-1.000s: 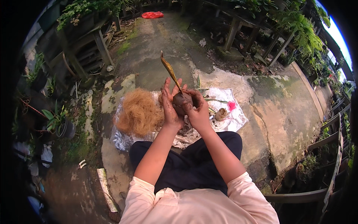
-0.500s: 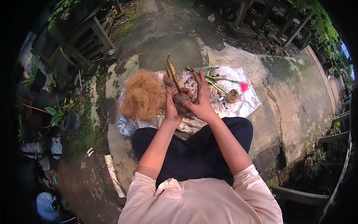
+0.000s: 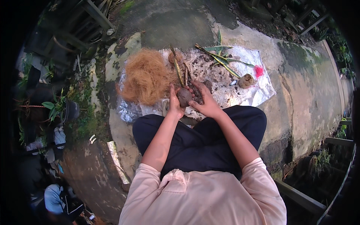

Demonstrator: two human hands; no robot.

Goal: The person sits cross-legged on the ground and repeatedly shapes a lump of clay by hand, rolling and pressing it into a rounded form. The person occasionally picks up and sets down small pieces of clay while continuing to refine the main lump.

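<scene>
A dark ball of wet soil sits between my hands above my lap, with an upright yellow-edged leaf rising from it. My left hand cups the ball from the left side. Against its right side rests my right hand, thumb on the front and fingers curving behind, partly hidden. Both hands are smeared with soil. Just past the ball stands a thin brown strip, and a fibre-covered ball lies behind the leaf.
Left of my hands is a heap of brown coconut fibre. Soil crumbs and cut variegated leaves lie on a white sheet, with a tan cylinder and pink string. A potted plant stands far left.
My right hand's raised, spread fingers have come down around the soil ball. The ball now shows more between my hands. My view has shifted slightly.
</scene>
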